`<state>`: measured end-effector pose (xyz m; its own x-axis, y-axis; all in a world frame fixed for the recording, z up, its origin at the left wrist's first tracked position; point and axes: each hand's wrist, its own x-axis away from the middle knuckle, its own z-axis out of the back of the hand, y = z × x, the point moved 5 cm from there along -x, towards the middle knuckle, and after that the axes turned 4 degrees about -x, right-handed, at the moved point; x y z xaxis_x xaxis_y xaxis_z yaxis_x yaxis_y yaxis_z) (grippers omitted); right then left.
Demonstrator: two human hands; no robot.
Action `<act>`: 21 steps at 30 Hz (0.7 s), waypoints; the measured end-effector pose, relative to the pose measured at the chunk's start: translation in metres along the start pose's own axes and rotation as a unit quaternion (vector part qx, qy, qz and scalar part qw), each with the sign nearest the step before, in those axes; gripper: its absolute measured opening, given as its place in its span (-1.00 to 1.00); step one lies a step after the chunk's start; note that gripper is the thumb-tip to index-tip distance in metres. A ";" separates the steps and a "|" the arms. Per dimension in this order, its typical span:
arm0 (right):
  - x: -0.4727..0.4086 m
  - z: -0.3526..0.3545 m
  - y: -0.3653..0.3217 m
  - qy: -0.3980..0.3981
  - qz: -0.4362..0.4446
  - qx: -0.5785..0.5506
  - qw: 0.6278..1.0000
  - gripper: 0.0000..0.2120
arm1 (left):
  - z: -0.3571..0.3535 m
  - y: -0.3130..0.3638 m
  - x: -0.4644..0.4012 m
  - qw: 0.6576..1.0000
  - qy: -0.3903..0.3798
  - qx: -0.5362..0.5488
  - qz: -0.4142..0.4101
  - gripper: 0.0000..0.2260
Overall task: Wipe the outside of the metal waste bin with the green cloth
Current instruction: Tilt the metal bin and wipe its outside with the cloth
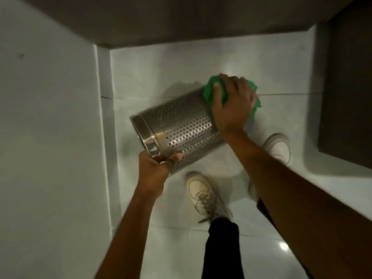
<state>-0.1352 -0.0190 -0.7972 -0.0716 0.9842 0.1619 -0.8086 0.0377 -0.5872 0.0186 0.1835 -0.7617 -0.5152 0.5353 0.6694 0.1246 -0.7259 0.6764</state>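
L hand (154,172) grip pinches tilted bin (181,127) rim; R hand (233,105) grip presses green cloth (209,93) on it.

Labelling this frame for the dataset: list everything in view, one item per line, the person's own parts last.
metal waste bin: 1, silver, perforated wall, held tilted on its side above the floor
green cloth: 1, green, bunched against the bin's far end under the right hand
floor: 1, pale glossy tiles, below the bin
wall: 1, white, at the left
dark panel: 1, dark brown, upper right
shoes: 2, off-white, on the floor below the bin
left hand: 1, gripping the bin's near rim
right hand: 1, pressing the cloth on the bin
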 end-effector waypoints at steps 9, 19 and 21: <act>0.064 -0.019 -0.049 -0.212 0.382 -0.051 0.898 -0.49 | -0.013 0.006 0.012 0.998 0.013 0.066 0.014 -0.54; 0.033 0.007 -0.077 -0.078 0.220 -0.115 0.965 -0.60 | -0.043 0.019 -0.003 0.993 -0.029 -0.071 -0.093 -0.62; 0.068 0.003 -0.105 -0.113 0.380 -0.133 0.908 -0.59 | -0.039 0.005 -0.005 0.994 -0.041 -0.074 -0.064 -0.58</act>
<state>-0.0568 0.0431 -0.7226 -0.6920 0.6843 -0.2300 -0.3073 -0.5675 -0.7638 -0.0111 0.1602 -0.7739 -0.4467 0.6568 0.6075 -0.0673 -0.7018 0.7092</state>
